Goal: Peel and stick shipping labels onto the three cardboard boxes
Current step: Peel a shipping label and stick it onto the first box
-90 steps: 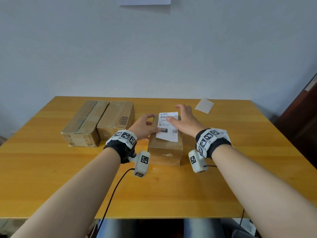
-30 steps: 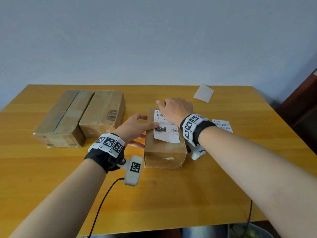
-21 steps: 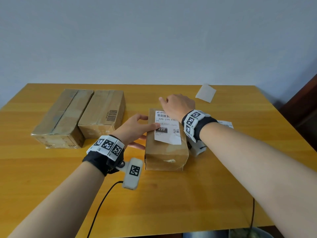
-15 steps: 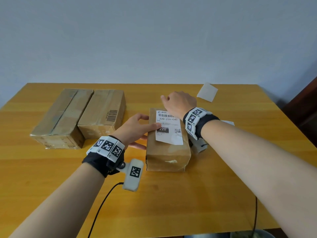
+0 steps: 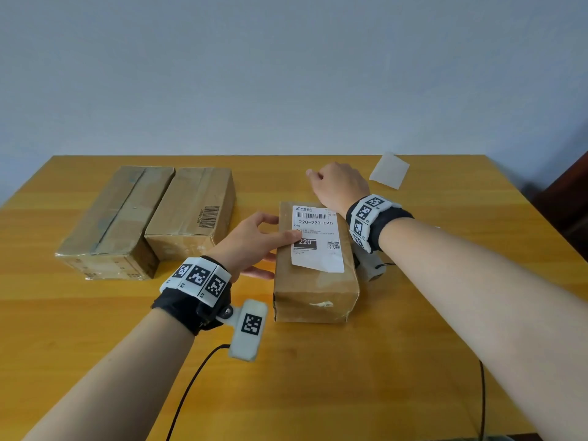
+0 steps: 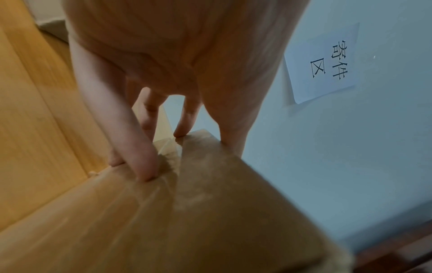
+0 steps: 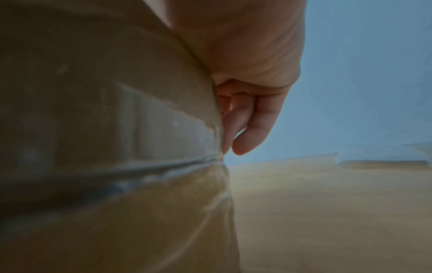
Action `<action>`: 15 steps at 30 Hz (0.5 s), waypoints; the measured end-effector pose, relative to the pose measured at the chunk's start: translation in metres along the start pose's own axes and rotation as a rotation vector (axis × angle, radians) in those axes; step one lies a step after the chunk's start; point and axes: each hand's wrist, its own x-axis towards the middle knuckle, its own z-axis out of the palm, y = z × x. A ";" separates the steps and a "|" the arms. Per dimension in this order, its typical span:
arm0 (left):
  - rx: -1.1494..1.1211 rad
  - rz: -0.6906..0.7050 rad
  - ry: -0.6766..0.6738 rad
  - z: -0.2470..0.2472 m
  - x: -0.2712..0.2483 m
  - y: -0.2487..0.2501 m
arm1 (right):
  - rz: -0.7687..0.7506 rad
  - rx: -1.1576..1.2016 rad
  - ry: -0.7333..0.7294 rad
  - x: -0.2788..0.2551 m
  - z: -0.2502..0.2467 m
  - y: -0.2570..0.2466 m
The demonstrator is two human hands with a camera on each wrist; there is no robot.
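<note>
The shipping label (image 5: 316,237) lies flat on top of the near cardboard box (image 5: 315,281), which stands at the middle of the wooden table (image 5: 413,345). The left hand (image 5: 254,240) steadies this box with straight, spread fingers (image 6: 140,147), the thumb lying across the label's left edge, while the right hand (image 5: 339,186) rests at the box's far end with its fingers (image 7: 252,125) loosely curled, holding nothing. Two more cardboard boxes (image 5: 152,218) sit side by side to the left, unlabelled on top, and a loose paper sheet (image 5: 389,170) lies near the table's far right edge.
</note>
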 end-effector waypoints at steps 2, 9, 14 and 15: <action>-0.013 0.004 0.001 0.001 -0.001 -0.001 | 0.005 0.039 -0.002 0.002 0.003 0.003; -0.019 0.035 0.034 0.007 -0.005 -0.004 | -0.020 0.053 -0.019 -0.006 -0.003 0.002; 0.076 0.034 0.006 0.002 -0.017 -0.003 | -0.075 0.193 -0.304 -0.023 -0.024 -0.006; 0.096 0.023 -0.012 -0.001 -0.020 -0.002 | -0.117 0.218 -0.389 -0.028 -0.028 -0.007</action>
